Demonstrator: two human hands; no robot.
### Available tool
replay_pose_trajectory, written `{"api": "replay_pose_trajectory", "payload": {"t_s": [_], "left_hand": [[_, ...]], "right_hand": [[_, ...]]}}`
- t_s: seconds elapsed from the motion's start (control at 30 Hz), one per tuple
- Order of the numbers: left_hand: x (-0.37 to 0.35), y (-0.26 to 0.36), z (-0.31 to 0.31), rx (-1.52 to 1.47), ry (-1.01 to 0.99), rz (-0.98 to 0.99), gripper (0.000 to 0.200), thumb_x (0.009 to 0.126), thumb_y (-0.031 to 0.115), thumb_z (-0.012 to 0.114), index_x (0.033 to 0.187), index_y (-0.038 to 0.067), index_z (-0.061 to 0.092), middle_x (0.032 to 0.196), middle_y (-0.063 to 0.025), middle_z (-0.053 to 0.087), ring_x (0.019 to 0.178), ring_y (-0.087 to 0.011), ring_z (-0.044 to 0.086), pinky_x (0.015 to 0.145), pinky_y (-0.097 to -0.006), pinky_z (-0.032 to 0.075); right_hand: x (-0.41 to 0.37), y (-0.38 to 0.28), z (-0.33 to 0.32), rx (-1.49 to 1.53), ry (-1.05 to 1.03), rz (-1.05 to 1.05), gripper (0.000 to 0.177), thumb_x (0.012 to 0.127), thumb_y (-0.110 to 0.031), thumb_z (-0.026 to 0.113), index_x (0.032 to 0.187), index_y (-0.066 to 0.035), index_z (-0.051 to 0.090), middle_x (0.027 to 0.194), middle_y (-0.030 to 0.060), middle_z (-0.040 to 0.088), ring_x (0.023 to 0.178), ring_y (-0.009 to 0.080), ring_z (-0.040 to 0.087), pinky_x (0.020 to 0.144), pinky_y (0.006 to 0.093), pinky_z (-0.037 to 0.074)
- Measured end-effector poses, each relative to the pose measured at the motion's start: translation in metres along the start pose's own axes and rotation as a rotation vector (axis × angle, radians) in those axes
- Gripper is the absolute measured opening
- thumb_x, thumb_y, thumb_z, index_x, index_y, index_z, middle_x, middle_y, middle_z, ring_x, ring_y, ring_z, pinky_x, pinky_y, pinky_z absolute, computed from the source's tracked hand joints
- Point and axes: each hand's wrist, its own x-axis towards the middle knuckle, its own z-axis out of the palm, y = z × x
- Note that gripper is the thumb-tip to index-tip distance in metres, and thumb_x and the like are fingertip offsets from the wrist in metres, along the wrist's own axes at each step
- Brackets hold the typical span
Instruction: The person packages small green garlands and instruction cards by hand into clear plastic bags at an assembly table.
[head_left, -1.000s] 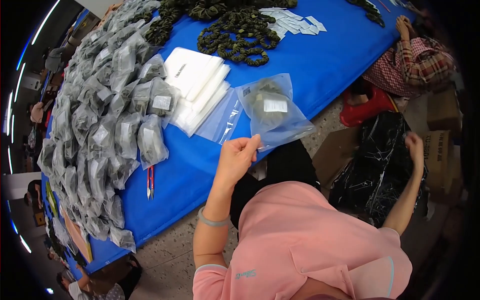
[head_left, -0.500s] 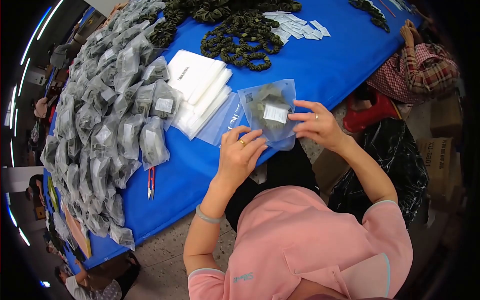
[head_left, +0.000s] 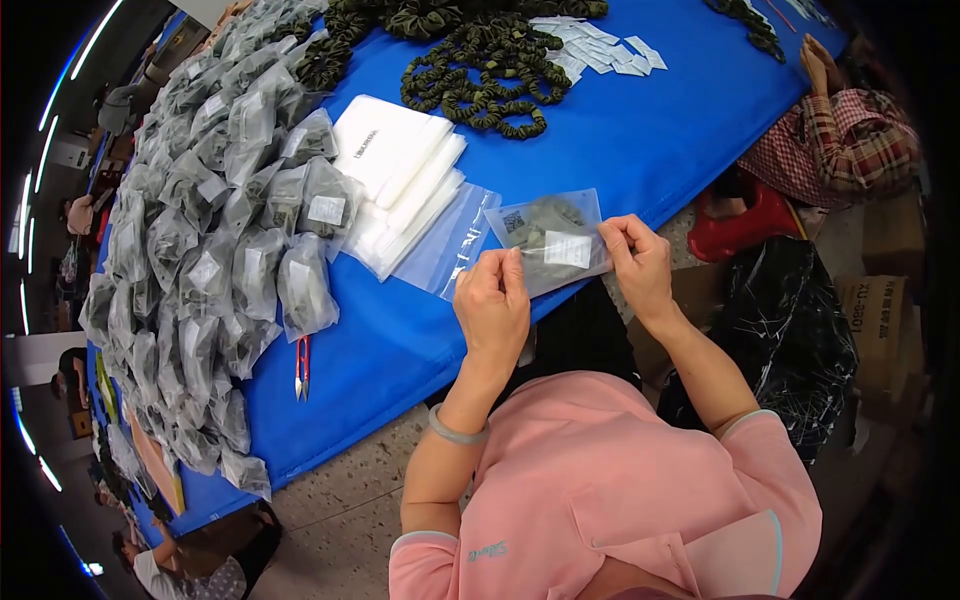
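Note:
A frosted plastic bag point(head_left: 535, 272) lies at the table's front edge, with a dark green scrunchie point(head_left: 553, 213) and a white label point(head_left: 567, 250) showing through it. My left hand point(head_left: 490, 308) is closed at the bag's lower left edge, thumb and fingers pressed together. On the opposite side, my right hand point(head_left: 640, 265) pinches the bag's right edge. A clear flat bag point(head_left: 440, 245) lies just left of the held one, beside a stack of white bags point(head_left: 385, 150).
Many filled bags point(head_left: 200, 260) are heaped on the left of the blue table point(head_left: 660, 130). Red thread snips point(head_left: 302, 370) lie near them. Loose scrunchies point(head_left: 480, 80) and white labels point(head_left: 600, 48) are at the back. Another person's hands point(head_left: 820, 65) rest at the right edge.
Both hands have gone from spread fingers around the bag to closed pinches at its edges. The bag has shifted slightly right and toward me, and its near part looks flatter.

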Motion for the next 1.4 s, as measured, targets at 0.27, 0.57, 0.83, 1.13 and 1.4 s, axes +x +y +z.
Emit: {"api": "replay_pose_trajectory", "payload": {"t_s": [0.27, 0.57, 0.83, 1.13, 1.4], "left_hand": [[0.012, 0.002, 0.009, 0.098, 0.296, 0.139, 0.048, 0.089, 0.015, 0.068, 0.128, -0.005, 0.05, 0.101, -0.0162, 0.064, 0.058, -0.0183, 0.051, 0.064, -0.0274, 0.047], [0.028, -0.004, -0.04, -1.039, -0.158, -0.531, 0.076, 0.081, 0.007, 0.076, 0.144, -0.006, 0.034, 0.115, -0.0222, 0.057, 0.093, -0.02, 0.06, 0.079, -0.025, 0.052], [0.128, -0.09, -0.265, -0.522, 0.826, -0.063, 0.057, 0.085, 0.006, 0.072, 0.135, 0.002, 0.047, 0.113, -0.0149, 0.061, 0.095, -0.019, 0.063, 0.084, -0.0263, 0.053], [0.159, -0.212, -0.473, 0.011, 1.305, -0.462, 0.052, 0.078, 0.044, 0.076, 0.108, 0.003, 0.067, 0.091, -0.0094, 0.067, 0.074, -0.0171, 0.061, 0.067, -0.0283, 0.051], [0.187, -0.217, -0.498, 1.269, 1.568, -0.4, 0.059, 0.082, 0.048, 0.071, 0.119, 0.002, 0.064, 0.11, -0.0154, 0.065, 0.101, -0.0241, 0.06, 0.089, -0.0333, 0.047]], "right_hand": [[0.011, -0.017, 0.013, -0.171, 0.244, -0.094, 0.021, 0.094, -0.014, 0.061, 0.109, 0.0, 0.063, 0.069, 0.0053, 0.058, 0.058, 0.0111, 0.05, 0.053, 0.0253, 0.04], [0.062, -0.018, 0.033, 0.419, -0.213, 0.167, 0.027, 0.095, -0.019, 0.059, 0.115, 0.0, 0.06, 0.073, 0.0057, 0.058, 0.061, 0.0132, 0.052, 0.058, 0.0262, 0.044], [0.225, -0.027, 0.109, -0.312, 0.063, -0.579, 0.014, 0.087, -0.012, 0.063, 0.099, -0.006, 0.068, 0.088, 0.0048, 0.065, 0.079, 0.0236, 0.06, 0.074, 0.0321, 0.049], [0.309, 0.076, 0.02, -0.598, 0.306, -0.285, 0.027, 0.081, -0.004, 0.055, 0.104, -0.007, 0.07, 0.103, 0.009, 0.069, 0.098, 0.0325, 0.06, 0.085, 0.0398, 0.051], [0.359, 0.087, 0.037, -0.512, 0.242, -0.39, 0.027, 0.081, -0.003, 0.052, 0.102, -0.004, 0.068, 0.095, 0.0118, 0.07, 0.098, 0.0335, 0.063, 0.083, 0.0435, 0.052]]}}
